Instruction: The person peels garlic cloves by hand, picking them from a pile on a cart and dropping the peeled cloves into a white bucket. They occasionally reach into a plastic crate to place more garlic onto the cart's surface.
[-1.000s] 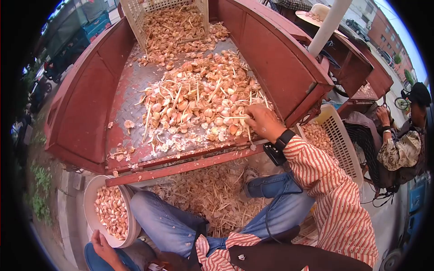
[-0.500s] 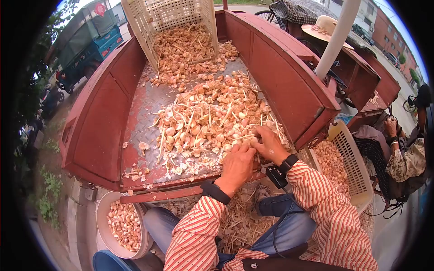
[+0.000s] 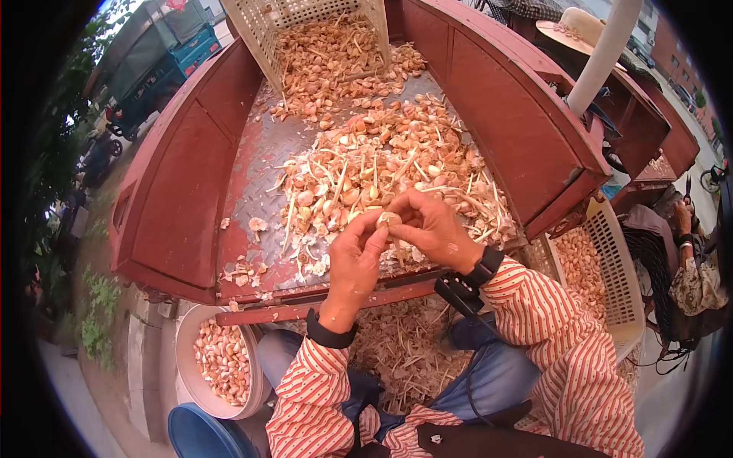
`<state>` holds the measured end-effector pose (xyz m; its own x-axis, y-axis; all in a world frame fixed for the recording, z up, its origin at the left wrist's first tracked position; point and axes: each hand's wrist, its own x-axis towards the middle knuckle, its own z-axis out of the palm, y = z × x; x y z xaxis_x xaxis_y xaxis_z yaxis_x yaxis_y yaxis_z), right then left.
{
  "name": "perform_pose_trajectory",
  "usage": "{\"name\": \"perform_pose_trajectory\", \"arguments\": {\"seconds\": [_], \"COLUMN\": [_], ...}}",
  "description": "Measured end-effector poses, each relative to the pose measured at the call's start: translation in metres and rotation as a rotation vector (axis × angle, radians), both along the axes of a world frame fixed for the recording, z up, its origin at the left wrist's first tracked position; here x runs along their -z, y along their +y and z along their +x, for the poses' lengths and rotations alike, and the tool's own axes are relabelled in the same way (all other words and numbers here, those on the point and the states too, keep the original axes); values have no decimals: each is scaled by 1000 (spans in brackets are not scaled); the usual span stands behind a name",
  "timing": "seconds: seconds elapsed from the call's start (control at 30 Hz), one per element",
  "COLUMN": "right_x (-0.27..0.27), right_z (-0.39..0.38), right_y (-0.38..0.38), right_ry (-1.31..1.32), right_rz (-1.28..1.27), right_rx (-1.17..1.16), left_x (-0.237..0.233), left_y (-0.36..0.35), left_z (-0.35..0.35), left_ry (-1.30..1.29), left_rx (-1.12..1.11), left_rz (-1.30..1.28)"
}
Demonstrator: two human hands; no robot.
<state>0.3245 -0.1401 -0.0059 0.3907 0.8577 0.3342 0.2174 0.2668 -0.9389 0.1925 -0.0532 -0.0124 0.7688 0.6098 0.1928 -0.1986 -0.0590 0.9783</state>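
Between the fingertips of both hands is a pale garlic clove (image 3: 389, 219), partly covered by the fingers. My left hand (image 3: 356, 256) pinches it from the left. From the other side my right hand (image 3: 437, 230) grips it with thumb and forefinger. Just beyond and beneath the hands spreads a pile of garlic (image 3: 366, 164), loose cloves mixed with dry stalks and papery skins. It lies on the worn metal bed (image 3: 248, 187) of a red cart, near its front edge.
A tipped plastic crate (image 3: 256, 38) spills more garlic at the back. Lower left stand a white bucket (image 3: 187, 343) of cloves and a blue bucket (image 3: 200, 431). Right are a crate (image 3: 615, 259) with cloves, a pole (image 3: 603, 57) and another person (image 3: 695, 282). Stalks (image 3: 405, 351) litter the ground.
Both hands have risen from the pile's front edge and shifted left, now holding a clove between them. The camera view has shifted slightly, moving the cart up and right in the picture.
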Motion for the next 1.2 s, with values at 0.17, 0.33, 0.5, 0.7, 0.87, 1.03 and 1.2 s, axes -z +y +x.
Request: {"name": "perform_pose_trajectory", "arguments": {"seconds": [0.17, 0.33, 0.5, 0.7, 0.87, 1.03, 1.2], "right_x": [-7, -12, -16, -10, 1, -1, -11], "right_z": [-20, -29, -32, -27, -35, -58, -80], "right_y": [-5, -8, -7, -14, -11, -14, -21], "right_ry": [-148, 38, 303, 610, 274, -109, -412], "right_rz": [-94, -277, -430, -297, -405, -381, -457], "right_rx": [-54, -354, -622, -753, -457, -413, -441], "left_x": [4, 3, -1, -4, -7, -53, -112], "left_y": [-5, -16, -18, -16, -28, -55, -100], "left_z": [-32, -64, -91, -121, -134, -163, -167], "left_ry": [-55, 6, 19, -133, -245, -289, -696], "left_rx": [-69, -48, 85, 151, 204, 454, 893], "left_rz": [85, 147, 32, -454, -690, -640, -112]}}
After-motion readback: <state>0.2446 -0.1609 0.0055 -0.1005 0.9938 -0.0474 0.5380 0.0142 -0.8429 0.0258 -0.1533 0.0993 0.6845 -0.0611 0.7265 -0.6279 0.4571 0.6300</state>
